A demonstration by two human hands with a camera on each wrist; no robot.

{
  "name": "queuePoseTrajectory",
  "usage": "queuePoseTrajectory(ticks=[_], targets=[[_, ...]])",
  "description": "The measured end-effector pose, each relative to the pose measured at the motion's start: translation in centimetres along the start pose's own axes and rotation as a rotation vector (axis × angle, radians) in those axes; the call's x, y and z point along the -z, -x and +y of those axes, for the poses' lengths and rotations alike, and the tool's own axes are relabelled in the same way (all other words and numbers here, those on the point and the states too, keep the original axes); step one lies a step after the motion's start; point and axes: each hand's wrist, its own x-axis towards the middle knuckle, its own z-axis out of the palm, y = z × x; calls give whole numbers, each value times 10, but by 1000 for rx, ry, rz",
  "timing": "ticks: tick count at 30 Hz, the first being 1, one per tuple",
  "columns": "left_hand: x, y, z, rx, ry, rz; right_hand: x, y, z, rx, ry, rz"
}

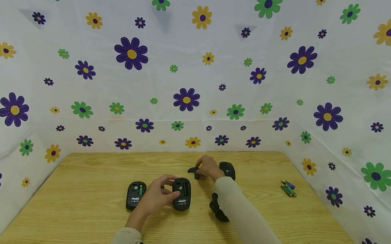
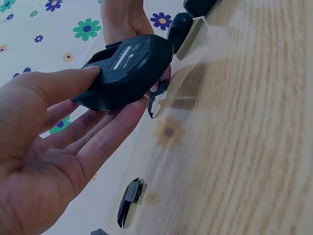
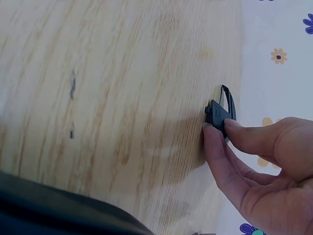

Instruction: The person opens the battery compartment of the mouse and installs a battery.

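My left hand (image 1: 157,196) holds a black computer mouse (image 1: 181,195) tilted up, its underside with label and uncovered battery slot facing me. The thumb lies on its edge and the fingers support it from the other side. Toward the back of the table, my right hand (image 1: 208,167) pinches a black battery cover (image 3: 218,115) between thumb and fingertips, close to the tabletop. Left of the left hand, a second black mouse (image 1: 135,196) lies upside down with a green battery (image 1: 141,190) in its slot. Another dark cover (image 2: 130,203) lies beyond the left hand.
A third black mouse (image 1: 227,169) sits upright just right of my right hand. Several loose batteries (image 1: 288,189), green and blue, lie at the table's right side. Flower-print sheeting (image 1: 185,63) encloses the wooden table (image 1: 95,179) at the back and sides.
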Motion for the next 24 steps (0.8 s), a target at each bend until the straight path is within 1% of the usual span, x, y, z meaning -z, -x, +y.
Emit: queuePoseTrajectory(ticks=[13,24], targets=[[1,2,2,-6,2,7,-1,-1,3,-16,-14,-8],[2,3,4,-13,-9,8,2,4,3,11,-4,-15]])
